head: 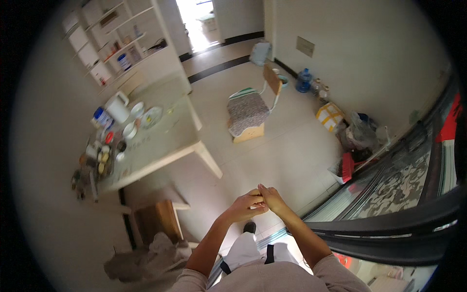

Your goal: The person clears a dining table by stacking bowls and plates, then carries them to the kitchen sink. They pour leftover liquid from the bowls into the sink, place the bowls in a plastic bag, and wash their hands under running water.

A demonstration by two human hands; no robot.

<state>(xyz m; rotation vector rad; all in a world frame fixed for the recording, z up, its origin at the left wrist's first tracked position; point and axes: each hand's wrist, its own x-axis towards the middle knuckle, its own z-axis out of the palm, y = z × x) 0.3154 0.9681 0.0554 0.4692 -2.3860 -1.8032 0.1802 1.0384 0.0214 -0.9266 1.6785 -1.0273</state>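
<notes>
My left hand (248, 207) and my right hand (271, 199) meet in front of my body, above the tiled floor. Their fingers overlap and touch one another. No object shows between them, though the overlap hides part of the palms. Ahead of the hands stands a chair (271, 78) with a patterned cloth (248, 110) over its seat. To the left is a dining table (166, 140) bearing a white pitcher (117, 108), a glass dish (151, 117), a white cup (130, 130) and several jars.
A wooden stool (157, 223) stands at lower left, a grey cloth (153, 255) beside it. Along the right wall are a blue water bottle (303, 81), a taped white box (330, 116), plastic bags (359, 133) and a red broom (347, 167). A dark door frame (379, 235) runs close on my right.
</notes>
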